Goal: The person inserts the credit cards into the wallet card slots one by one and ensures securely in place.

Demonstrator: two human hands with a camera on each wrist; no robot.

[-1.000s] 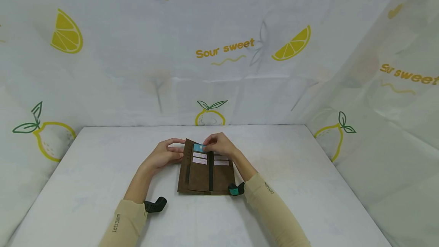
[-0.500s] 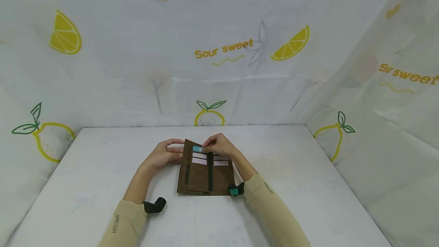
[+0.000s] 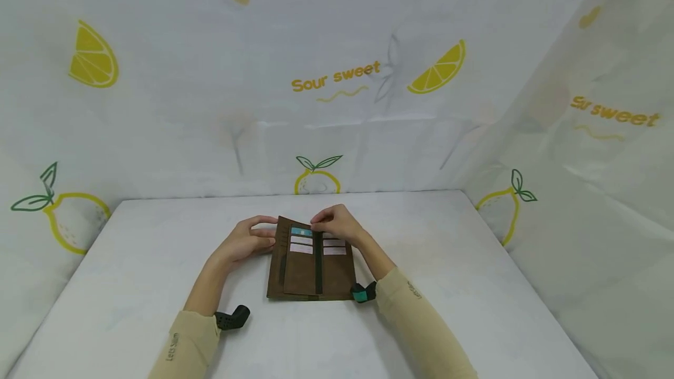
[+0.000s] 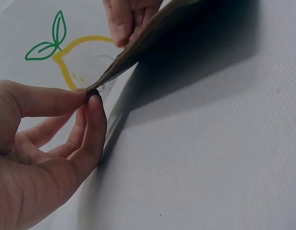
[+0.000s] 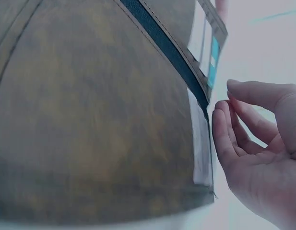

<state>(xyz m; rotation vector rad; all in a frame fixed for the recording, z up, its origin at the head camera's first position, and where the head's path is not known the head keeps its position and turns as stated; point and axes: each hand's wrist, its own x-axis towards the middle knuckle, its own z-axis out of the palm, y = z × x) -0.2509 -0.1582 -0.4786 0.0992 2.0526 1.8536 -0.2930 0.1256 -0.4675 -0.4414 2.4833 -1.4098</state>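
Observation:
An unfolded brown leather wallet [image 3: 337, 276] lies on the table in the head view, its left side raised a little. My left hand [image 3: 242, 243] pinches the left edge between thumb and fingers, as the left wrist view shows on the wallet's edge [image 4: 120, 62]. A blue card [image 3: 301, 231] sits in the top left slot, with only a narrow strip showing. White cards or inserts [image 3: 301, 248] fill slots below it. My right hand [image 3: 337, 224] is at the wallet's top edge, beside the blue card [image 5: 214, 55]; its loosely bent fingers [image 5: 222, 136] hold nothing visible.
A white cloth covers the table [image 3: 447, 285]. Behind it hangs a white lemon-print sheet [image 3: 210, 75], which also runs along the right side. A dark strip [image 3: 318, 265] runs down the wallet's middle. Black wrist cameras [image 3: 233, 317] sit on both wrists.
The blue card has slid further down into its slot, so less of it shows. My right fingers have come off the card. The left hand keeps its pinch; the head view has shifted slightly.

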